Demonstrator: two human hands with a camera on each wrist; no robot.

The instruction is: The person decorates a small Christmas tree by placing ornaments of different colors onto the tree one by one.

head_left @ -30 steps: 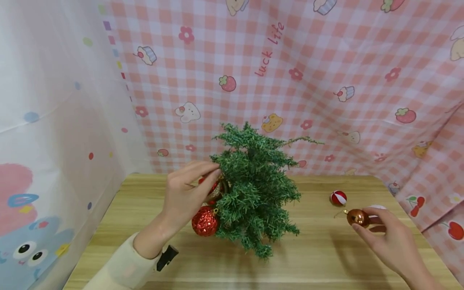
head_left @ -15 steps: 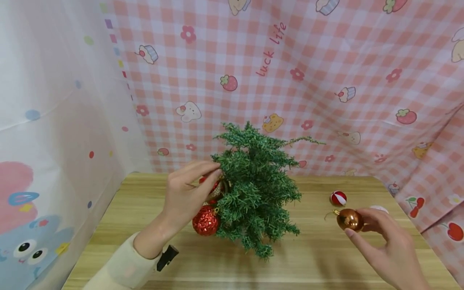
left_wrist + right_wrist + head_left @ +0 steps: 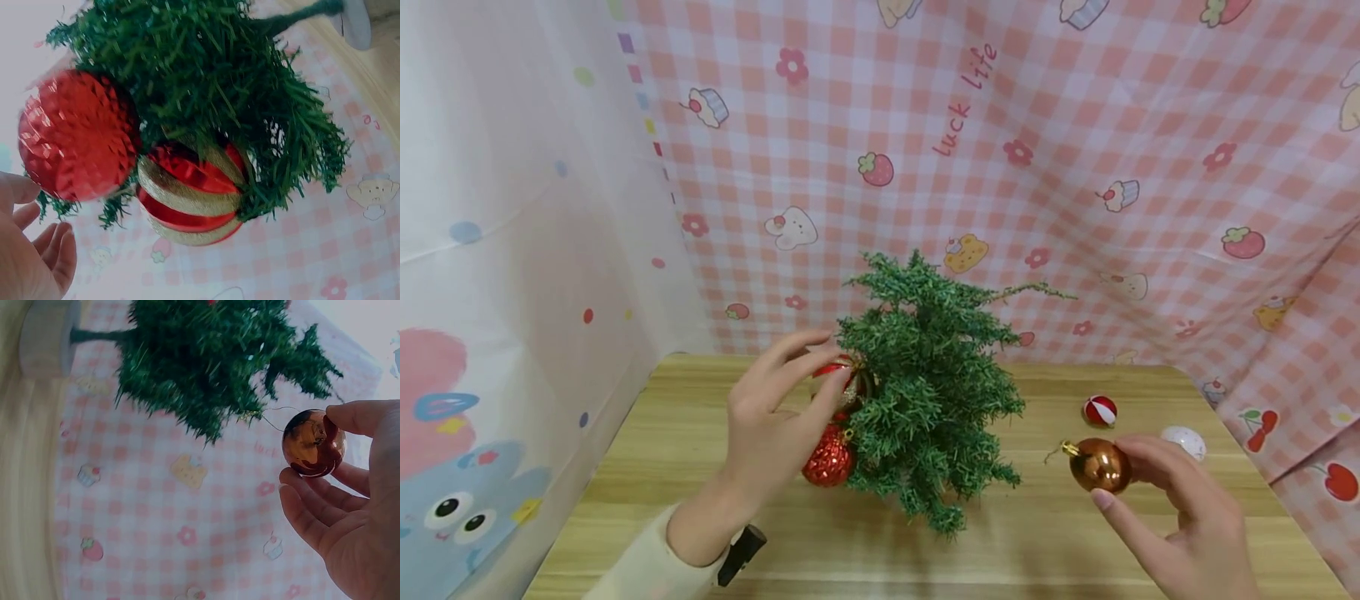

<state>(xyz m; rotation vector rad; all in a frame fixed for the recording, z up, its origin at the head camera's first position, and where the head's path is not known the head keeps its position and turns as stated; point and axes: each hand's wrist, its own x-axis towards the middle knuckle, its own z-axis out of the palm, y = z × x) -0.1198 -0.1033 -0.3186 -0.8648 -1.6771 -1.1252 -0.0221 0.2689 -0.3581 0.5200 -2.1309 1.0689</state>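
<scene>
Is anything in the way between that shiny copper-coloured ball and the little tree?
Nothing visible. The right hand holds the copper bauble beside the green tree; the head view shows only wooden tabletop between them.

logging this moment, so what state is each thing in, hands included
bronze ball, held, unhung
right hand, pinching bronze ball
left hand, holding nothing
tree, upright
red ball, hung on tree
gold-striped ball, hung on tree
red-and-white ball, on table
white ball, on table
</scene>
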